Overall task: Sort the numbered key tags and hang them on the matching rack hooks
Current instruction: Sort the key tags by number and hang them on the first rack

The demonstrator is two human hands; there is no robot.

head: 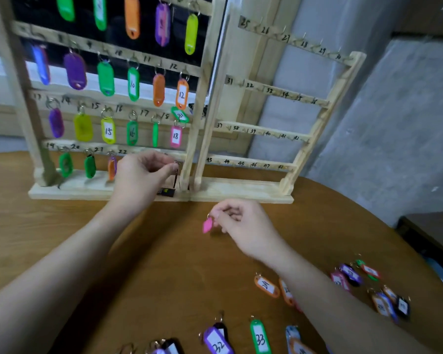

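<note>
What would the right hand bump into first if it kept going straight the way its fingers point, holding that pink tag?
Probably the wooden base of the right rack; the right hand and its pink tag point up-left toward it, though depth is hard to judge.

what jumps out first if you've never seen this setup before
The left wooden rack stands at the back of the table, crowded with bright hanging key tags, while the right rack beside it shows only bare numbered hooks. In front, the left hand pinches a ring at the left rack's bottom row, and the right hand holds a pink tag above the brown table.
</note>
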